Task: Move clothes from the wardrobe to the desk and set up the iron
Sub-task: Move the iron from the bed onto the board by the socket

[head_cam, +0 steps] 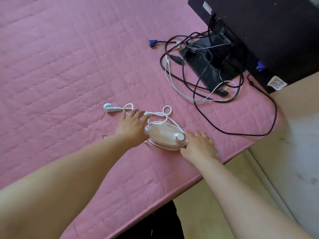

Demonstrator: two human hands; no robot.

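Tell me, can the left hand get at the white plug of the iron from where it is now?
Probably yes. The left hand lies open on the cord beside the iron, and the plug lies uncovered just beyond its fingers.

We see a black monitor [269,31] standing at the far corner, tangled dark cables [195,94] and a blue-ended connector [153,43] sprawled before its base.

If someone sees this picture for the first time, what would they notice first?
Probably the small white iron near the edge of the pink quilted cover, with the left hand and right hand at its two ends. Next, the tangle of black and white cables beside the dark monitor, upper right.
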